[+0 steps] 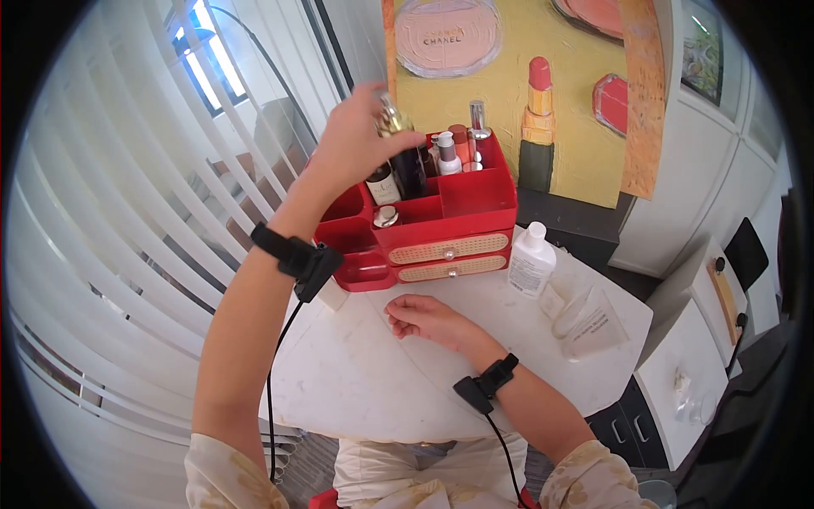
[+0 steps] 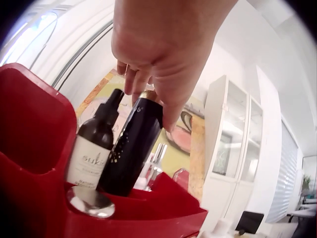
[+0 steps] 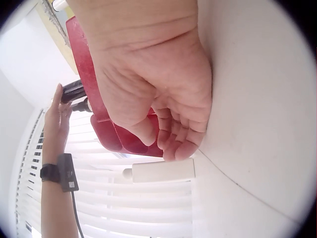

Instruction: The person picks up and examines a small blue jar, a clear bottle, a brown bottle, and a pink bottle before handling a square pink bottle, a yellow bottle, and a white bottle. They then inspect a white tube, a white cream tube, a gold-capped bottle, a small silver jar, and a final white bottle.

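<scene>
At the top of a dark bottle with a gold neck [image 2: 133, 148], my left hand [image 1: 356, 140] grips with thumb and fingers. The bottle's base sits down in a compartment of the red organizer [image 1: 479, 193]. Right beside it stands a brown spray bottle with a white label [image 2: 89, 161], and in front of both is a round silver lid [image 1: 387, 216]. My right hand [image 1: 431, 322] rests on the white table [image 1: 381, 382] in front of the organizer, fingers loosely curled around nothing.
Several cosmetics, among them a white pump bottle [image 1: 448, 154], fill the organizer's back. A white lotion bottle [image 1: 532, 259] and a clear tube [image 1: 593, 327] are on the table's right. A small white container [image 3: 163, 170] lies near the organizer's left corner. Vertical blinds [image 1: 144, 212] hang at left.
</scene>
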Demonstrator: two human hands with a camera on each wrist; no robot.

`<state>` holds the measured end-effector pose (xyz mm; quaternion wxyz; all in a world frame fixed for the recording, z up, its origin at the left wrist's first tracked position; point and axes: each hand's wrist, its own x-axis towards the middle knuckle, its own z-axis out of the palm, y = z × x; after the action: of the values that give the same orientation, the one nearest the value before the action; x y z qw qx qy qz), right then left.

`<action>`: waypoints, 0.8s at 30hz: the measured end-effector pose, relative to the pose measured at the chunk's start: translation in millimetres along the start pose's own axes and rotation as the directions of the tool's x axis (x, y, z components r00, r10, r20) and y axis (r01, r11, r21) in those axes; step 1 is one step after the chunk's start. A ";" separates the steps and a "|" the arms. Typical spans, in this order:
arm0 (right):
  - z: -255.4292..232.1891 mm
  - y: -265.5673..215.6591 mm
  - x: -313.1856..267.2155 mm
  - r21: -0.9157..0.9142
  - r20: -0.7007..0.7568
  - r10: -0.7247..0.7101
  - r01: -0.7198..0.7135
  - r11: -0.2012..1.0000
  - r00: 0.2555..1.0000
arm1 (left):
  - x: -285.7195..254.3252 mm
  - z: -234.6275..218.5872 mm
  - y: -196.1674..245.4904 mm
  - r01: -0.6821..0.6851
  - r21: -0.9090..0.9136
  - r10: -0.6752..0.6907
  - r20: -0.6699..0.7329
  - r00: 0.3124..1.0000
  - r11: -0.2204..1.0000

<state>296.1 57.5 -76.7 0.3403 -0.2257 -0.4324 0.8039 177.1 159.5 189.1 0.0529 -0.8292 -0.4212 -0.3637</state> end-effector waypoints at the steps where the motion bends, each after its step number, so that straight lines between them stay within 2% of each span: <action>1: 0.1 -0.3 -0.6 -0.004 -0.005 0.000 0.000 1.000 1.000 | -0.5 -8.1 5.1 0.029 -0.071 -0.031 -0.038 0.999 0.997; 2: -0.4 0.1 -0.9 -0.005 -0.007 0.000 0.000 1.000 1.000 | -1.2 -14.5 4.6 -0.028 -0.049 0.023 -0.105 0.994 0.998; 4: -0.1 0.3 -0.3 -0.009 -0.007 0.001 -0.001 1.000 1.000 | -5.8 -32.5 16.8 -0.066 -0.301 0.005 -0.197 0.980 0.951; 6: 2.4 -2.7 -1.5 -0.027 -0.018 0.016 -0.017 1.000 1.000 | -16.0 -47.1 21.4 -0.132 -0.467 -0.033 -0.330 0.944 0.874; 9: 3.7 -3.9 -2.6 -0.038 -0.022 0.015 -0.015 0.999 1.000 | -52.1 -76.9 39.0 -0.118 -0.569 -0.143 -0.394 0.908 0.814; 12: 1.8 -3.5 -3.1 -0.042 -0.014 0.002 -0.003 0.999 1.000 | -99.7 -92.5 41.6 -0.025 -0.552 -0.236 -0.397 0.887 0.833; 15: 0.8 -1.5 -1.4 -0.034 -0.006 -0.003 0.003 0.999 1.000 | -156.0 -96.8 29.5 0.103 -0.349 -0.227 -0.337 0.914 0.932; 17: 1.3 -1.3 0.4 -0.031 -0.007 -0.002 0.002 1.000 1.000 | -190.2 -92.5 18.5 0.194 -0.297 -0.274 -0.255 0.927 0.935; 18: 1.5 -1.7 0.2 -0.030 -0.012 0.001 -0.001 1.000 1.000 | -203.3 -86.6 11.6 0.243 -0.259 -0.313 -0.272 0.910 0.935; 21: 3.3 -3.7 -1.8 -0.026 -0.025 0.008 -0.009 1.000 1.000 | -236.0 -72.1 -14.7 0.380 -0.257 -0.434 -0.200 0.879 0.889; 24: 4.2 -4.3 -2.1 -0.030 -0.027 0.016 -0.017 0.999 0.999 | -254.0 -56.9 -40.9 0.451 -0.192 -0.483 -0.175 0.858 0.872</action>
<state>296.3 55.3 -70.7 0.3361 -0.2453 -0.4382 0.7968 18.4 -4.4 57.1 -0.0514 -0.6588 -0.5741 -0.4835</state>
